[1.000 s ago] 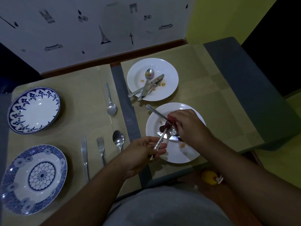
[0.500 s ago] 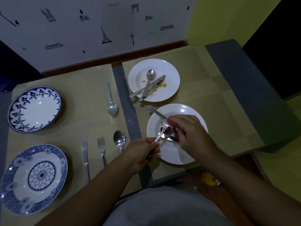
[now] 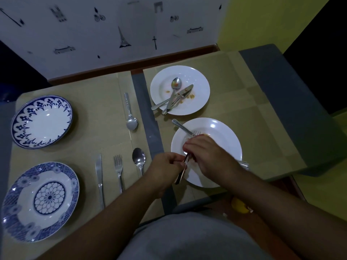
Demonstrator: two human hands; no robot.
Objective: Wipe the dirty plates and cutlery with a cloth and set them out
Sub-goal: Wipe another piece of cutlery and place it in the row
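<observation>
My left hand (image 3: 165,169) grips the handle of a metal utensil (image 3: 180,174) over the near white plate (image 3: 225,139). My right hand (image 3: 208,158) pinches the utensil's upper part through a reddish cloth (image 3: 193,158), which is mostly hidden under the fingers, as is the utensil's head. A fork (image 3: 185,128) lies on that plate's far rim. The far white plate (image 3: 199,81) has food stains and holds a dirty spoon (image 3: 175,87), a knife and another piece crossed over it.
On the left mat lie a spoon (image 3: 131,117), a knife (image 3: 99,175), a fork (image 3: 118,169) and a second spoon (image 3: 139,159). Two blue-patterned plates (image 3: 41,121) (image 3: 40,201) sit at the far left. A yellow object (image 3: 240,205) lies on the floor.
My right hand has slid down the held utensil toward my left hand. The tines of the fork lying on the near plate now show.
</observation>
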